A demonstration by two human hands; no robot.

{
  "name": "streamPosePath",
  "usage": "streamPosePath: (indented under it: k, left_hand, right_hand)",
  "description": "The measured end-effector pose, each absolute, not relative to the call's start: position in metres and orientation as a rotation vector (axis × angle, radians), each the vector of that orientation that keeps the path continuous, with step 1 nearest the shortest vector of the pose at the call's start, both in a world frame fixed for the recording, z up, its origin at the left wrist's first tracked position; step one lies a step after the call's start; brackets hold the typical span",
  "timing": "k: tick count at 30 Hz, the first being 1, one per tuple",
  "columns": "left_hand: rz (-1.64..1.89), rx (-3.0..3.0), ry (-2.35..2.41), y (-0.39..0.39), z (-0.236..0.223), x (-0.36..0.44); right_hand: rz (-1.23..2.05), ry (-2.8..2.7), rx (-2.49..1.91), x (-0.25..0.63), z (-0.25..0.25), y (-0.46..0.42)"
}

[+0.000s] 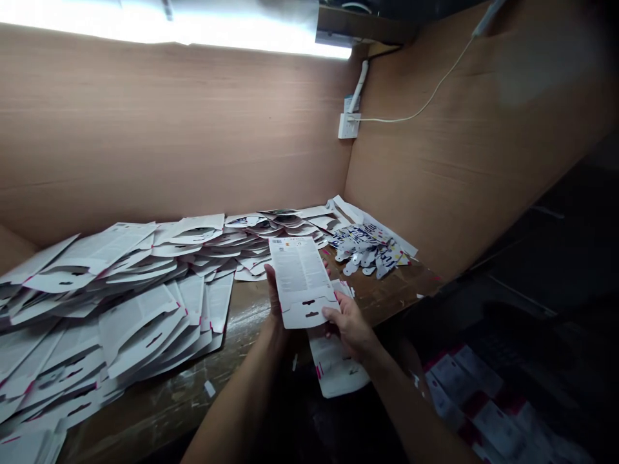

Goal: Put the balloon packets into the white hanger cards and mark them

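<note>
Over wooden bench (145,419), left hand (275,309), right hand (351,325) holding flat carton (302,283)

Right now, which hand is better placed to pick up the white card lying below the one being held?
Probably the right hand: it sits just above that lower card, while the left hand wraps the held card's other edge, further away.
</note>
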State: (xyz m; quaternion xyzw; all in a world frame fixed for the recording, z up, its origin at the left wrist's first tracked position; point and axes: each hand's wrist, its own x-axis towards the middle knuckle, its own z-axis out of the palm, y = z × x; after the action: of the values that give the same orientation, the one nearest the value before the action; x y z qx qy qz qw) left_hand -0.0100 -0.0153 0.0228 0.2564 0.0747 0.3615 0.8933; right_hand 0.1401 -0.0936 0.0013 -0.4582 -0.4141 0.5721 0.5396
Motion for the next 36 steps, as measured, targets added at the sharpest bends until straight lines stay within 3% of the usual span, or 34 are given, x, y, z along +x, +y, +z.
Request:
streamPosePath:
  k: [8,13,19,23,29,36]
  left_hand:
    - [0.844,0.536,0.215,-0.018,0.024,-0.005]
    - [0.913,0.414,0.23,-0.004,0.011,-0.004]
    - [0.916,0.275,0.243,0.01,0.004,-0.002]
    - [0.93,0.274,0.266,0.01,0.008,-0.002]
    - [0.908,0.284,0.272,0.008,0.01,0.001]
    - [0.913,0.296,0.287,0.007,0.01,0.004]
  right_hand:
    - [0.858,-1.2,-1.323,0.145,-0.022,-0.079]
    - [0.833,-1.415,-1.365,0.178,-0.019,-0.068]
    - [0.034,-1.556,-1.807,0.325,-0.003,-0.005]
    - [0.055,-1.871,-1.978,0.364,-0.016,-0.014]
    - [-0.135,-2.302,-1.683,0.331,-0.039,-0.096]
    - [-0.154,-2.296,-1.566,0.361,-0.049,-0.123]
